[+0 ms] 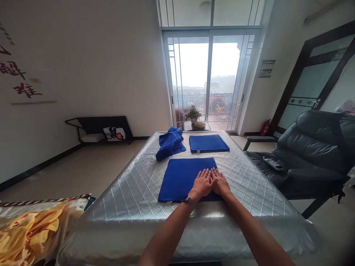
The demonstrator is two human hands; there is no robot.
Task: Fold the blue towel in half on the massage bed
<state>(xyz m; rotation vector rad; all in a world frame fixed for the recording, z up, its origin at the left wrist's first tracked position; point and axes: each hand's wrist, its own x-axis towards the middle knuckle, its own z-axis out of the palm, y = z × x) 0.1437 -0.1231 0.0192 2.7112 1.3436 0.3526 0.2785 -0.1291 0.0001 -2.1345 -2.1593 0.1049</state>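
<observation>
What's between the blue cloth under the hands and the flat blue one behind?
In the head view, between the near flat blue cloth and the far flat blue cloth lies a strip of silver quilted cover and a small white tag.

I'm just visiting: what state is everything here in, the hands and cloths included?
Near blue rectangular cloth: lying flat, partly covered by the hands.
Far blue rectangular cloth: lying flat, untouched.
Loose blue cloth on the left: crumpled.
Left hand: open, palm down on the near cloth.
Right hand: open, palm down at that cloth's right edge.
Silver quilted cover: spread beneath the cloths.
Yellow fabric: rumpled.
</observation>
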